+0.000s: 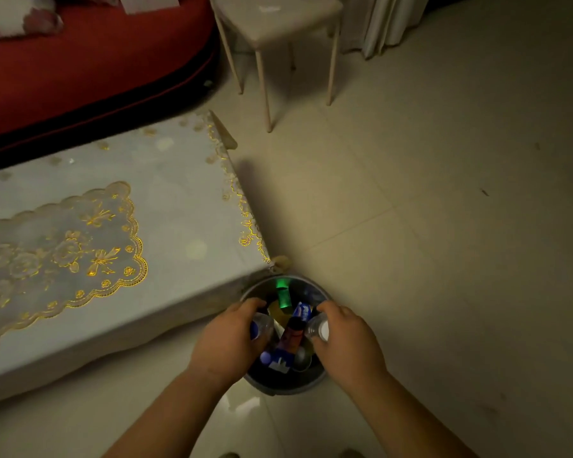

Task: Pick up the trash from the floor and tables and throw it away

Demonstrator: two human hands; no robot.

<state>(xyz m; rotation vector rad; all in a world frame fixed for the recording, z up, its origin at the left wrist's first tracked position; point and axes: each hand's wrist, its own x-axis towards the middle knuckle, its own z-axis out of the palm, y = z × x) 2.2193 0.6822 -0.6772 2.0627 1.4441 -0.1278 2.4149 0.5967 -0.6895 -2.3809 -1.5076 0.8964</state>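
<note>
Fists clench over the trash bin (278, 386): my left hand (229, 340) grips a blue-capped bottle (261, 326), my right hand (346, 340) a white-capped bottle (319, 329).

sofa (96, 67) cut off, bin (285, 386) partly hidden

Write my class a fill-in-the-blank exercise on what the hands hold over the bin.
The left hand grips a clear plastic bottle whose cap is ____.
The right hand grips a second clear bottle whose cap is ____.
Both are held above a round grey bin that stands on the ____, beside a low table with a gold-embroidered cloth.
Inside the bin, a small bottle has a bright ____ cap.
Missing words: blue, white, floor, green.
</note>
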